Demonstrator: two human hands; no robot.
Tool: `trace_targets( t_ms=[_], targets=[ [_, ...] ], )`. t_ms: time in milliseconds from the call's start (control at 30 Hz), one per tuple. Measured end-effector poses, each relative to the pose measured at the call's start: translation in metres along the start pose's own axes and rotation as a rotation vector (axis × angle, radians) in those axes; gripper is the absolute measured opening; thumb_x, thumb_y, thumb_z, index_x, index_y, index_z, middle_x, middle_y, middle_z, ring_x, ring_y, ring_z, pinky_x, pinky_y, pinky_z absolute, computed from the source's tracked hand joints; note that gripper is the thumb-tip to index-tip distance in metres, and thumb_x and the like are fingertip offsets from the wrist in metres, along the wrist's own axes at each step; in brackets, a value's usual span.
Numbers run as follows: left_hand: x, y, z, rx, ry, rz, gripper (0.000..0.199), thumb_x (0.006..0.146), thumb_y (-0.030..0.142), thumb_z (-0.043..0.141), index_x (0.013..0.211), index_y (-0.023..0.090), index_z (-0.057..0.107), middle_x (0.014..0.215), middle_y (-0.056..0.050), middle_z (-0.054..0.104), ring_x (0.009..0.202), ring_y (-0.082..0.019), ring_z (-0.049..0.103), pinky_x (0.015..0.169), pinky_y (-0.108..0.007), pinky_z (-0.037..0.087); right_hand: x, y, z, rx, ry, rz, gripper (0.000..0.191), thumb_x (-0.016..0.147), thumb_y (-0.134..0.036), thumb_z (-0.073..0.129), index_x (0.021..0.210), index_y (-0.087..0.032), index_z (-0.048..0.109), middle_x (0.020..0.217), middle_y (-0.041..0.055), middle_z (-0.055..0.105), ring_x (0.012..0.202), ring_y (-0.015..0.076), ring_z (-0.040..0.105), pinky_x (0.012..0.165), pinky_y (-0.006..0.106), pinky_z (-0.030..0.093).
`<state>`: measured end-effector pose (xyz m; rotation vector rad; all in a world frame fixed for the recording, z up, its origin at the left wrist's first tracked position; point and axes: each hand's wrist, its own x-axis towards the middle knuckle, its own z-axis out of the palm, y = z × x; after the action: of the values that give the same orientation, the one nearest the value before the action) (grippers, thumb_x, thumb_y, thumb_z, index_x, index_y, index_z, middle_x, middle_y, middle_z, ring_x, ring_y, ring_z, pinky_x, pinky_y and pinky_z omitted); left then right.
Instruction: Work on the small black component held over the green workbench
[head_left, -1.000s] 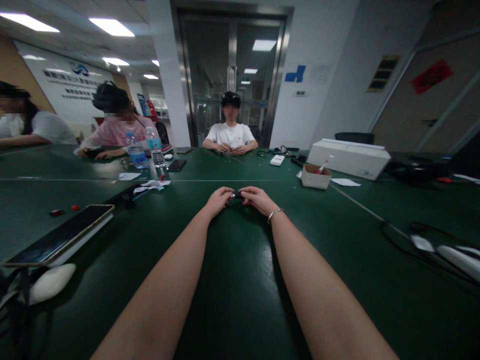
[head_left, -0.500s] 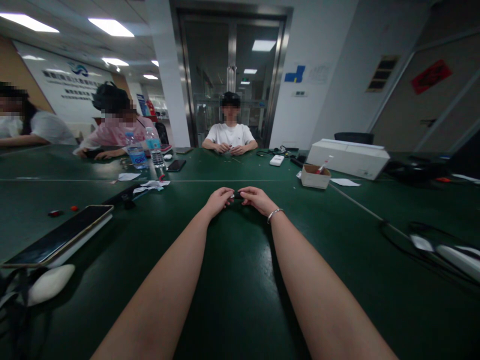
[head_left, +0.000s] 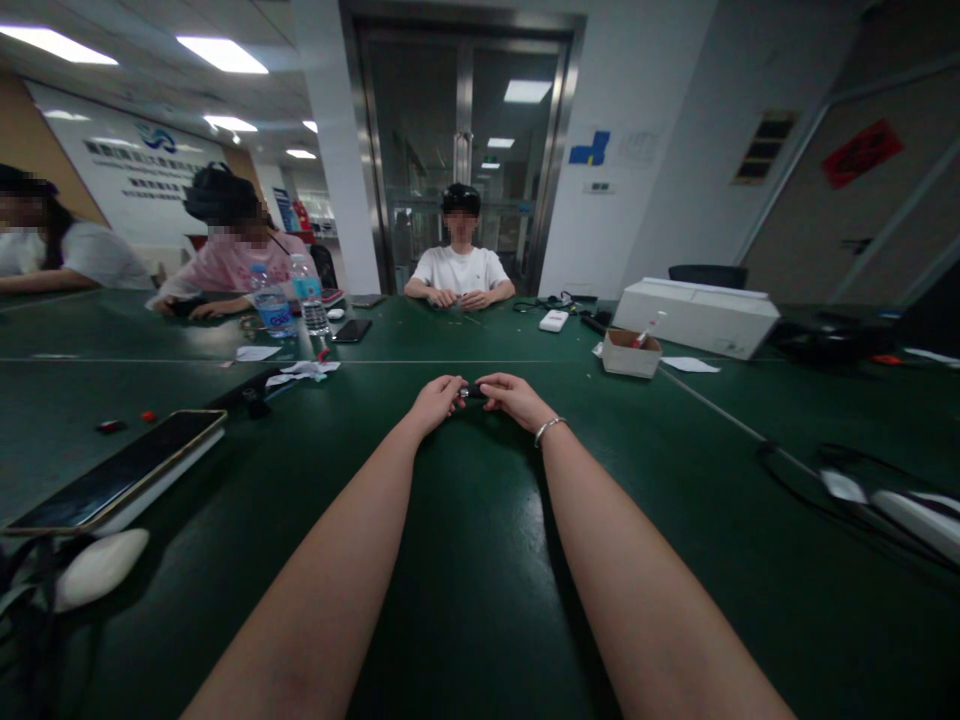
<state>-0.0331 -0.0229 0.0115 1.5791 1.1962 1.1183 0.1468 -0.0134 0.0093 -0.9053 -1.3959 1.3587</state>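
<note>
Both my arms stretch out over the green table (head_left: 480, 560). Between the fingertips is a small black piece with a silvery end (head_left: 472, 391), too small to name for certain. My left hand (head_left: 439, 403) pinches its silvery end, thumb and fingers closed. From the other side, my right hand (head_left: 514, 397) grips the black part, with a silver bracelet (head_left: 550, 430) on that wrist. The fingers cover much of the piece.
To the left lie a phone on a white box (head_left: 124, 472), a white mouse-shaped object (head_left: 103, 568) and crumpled paper (head_left: 304, 372). Two water bottles (head_left: 309, 298) stand beyond. At right are a small open box (head_left: 631, 355) and cables (head_left: 817, 480). Several people sit around.
Slightly more of the silvery end shows between my hands. Both arms stay nearly still. The person opposite has shifted their hands a little.
</note>
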Motion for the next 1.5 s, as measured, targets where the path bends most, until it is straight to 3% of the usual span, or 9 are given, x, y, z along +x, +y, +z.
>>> trace_targets(
  t_ms=[333,567,733,900,1000,1133,1300,1367,1500],
  targets=[
    [0.002,-0.002,0.0,-0.069,0.0,0.012,0.021,0.083,0.029,0.055,0.093,0.013,0.062,0.059,0.0,0.055,0.05,-0.008,0.049,0.046,-0.019,0.037,-0.001,-0.001,0.0,-0.004,-0.01,-0.008,0.016,0.075,-0.014,0.069,0.091,-0.014,0.067,0.076,0.0007,0.065,0.051,0.0045,0.055,0.054,0.018,0.05],
    [-0.003,0.001,-0.003,-0.098,0.02,0.057,0.031,0.07,0.028,0.07,0.096,0.015,0.063,0.072,-0.003,0.062,0.065,-0.012,0.057,0.053,-0.02,0.042,-0.002,-0.001,0.0,0.024,0.003,-0.009,0.014,0.076,-0.013,0.068,0.09,-0.014,0.067,0.074,0.0007,0.066,0.049,0.005,0.056,0.053,0.018,0.051],
    [-0.004,0.004,-0.005,-0.168,0.026,0.013,0.03,0.06,0.026,0.076,0.084,0.013,0.065,0.081,-0.006,0.066,0.075,-0.015,0.06,0.059,-0.024,0.046,0.0,-0.002,0.001,0.044,0.011,0.024,0.008,0.079,-0.015,0.066,0.087,-0.012,0.066,0.073,0.003,0.068,0.046,0.0045,0.055,0.052,0.017,0.05],
    [-0.005,0.006,-0.005,-0.218,0.02,-0.021,0.032,0.056,0.027,0.079,0.082,0.011,0.067,0.078,-0.007,0.067,0.076,-0.016,0.062,0.066,-0.028,0.049,0.001,-0.002,0.002,0.03,0.006,0.043,0.013,0.082,-0.024,0.065,0.081,-0.011,0.063,0.065,0.0045,0.066,0.046,0.0052,0.054,0.051,0.016,0.05],
    [-0.006,0.008,-0.005,-0.243,0.032,-0.031,0.032,0.056,0.026,0.079,0.081,0.011,0.068,0.076,-0.007,0.067,0.074,-0.016,0.062,0.069,-0.029,0.049,-0.002,-0.004,0.001,0.014,-0.007,0.016,0.01,0.079,-0.02,0.066,0.086,-0.013,0.063,0.074,0.0033,0.065,0.047,0.0042,0.054,0.052,0.017,0.051],
    [-0.006,0.008,-0.005,-0.283,0.052,-0.048,0.031,0.055,0.026,0.08,0.079,0.01,0.067,0.075,-0.007,0.067,0.074,-0.015,0.062,0.071,-0.03,0.049,-0.005,-0.007,0.002,-0.007,-0.042,-0.04,0.049,0.068,-0.01,0.072,0.113,-0.024,0.057,0.099,0.0007,0.062,0.053,0.0033,0.057,0.058,0.02,0.054],
    [-0.005,0.006,-0.007,-0.286,0.046,-0.04,0.031,0.056,0.026,0.08,0.08,0.01,0.067,0.074,-0.006,0.066,0.071,-0.013,0.062,0.071,-0.029,0.049,-0.001,-0.007,0.006,-0.141,-0.027,0.01,0.027,0.085,-0.033,0.059,0.105,-0.015,0.059,0.069,0.0015,0.063,0.048,0.0064,0.053,0.049,0.018,0.048],
    [-0.004,0.006,-0.007,-0.28,0.05,-0.033,0.031,0.056,0.026,0.08,0.079,0.01,0.067,0.073,-0.005,0.066,0.069,-0.013,0.061,0.07,-0.028,0.049,0.0,-0.007,0.006,-0.159,-0.075,-0.005,0.023,0.085,-0.029,0.058,0.103,-0.015,0.06,0.067,0.0014,0.063,0.05,0.0069,0.054,0.047,0.016,0.046],
    [-0.004,0.007,-0.006,-0.299,0.075,-0.044,0.03,0.056,0.025,0.08,0.078,0.01,0.066,0.07,-0.005,0.065,0.068,-0.013,0.061,0.069,-0.028,0.049,-0.002,-0.006,0.004,-0.108,-0.072,-0.067,0.051,0.068,-0.01,0.072,0.114,-0.024,0.055,0.087,-0.0015,0.064,0.059,0.0064,0.058,0.055,0.017,0.051]
  ],
)
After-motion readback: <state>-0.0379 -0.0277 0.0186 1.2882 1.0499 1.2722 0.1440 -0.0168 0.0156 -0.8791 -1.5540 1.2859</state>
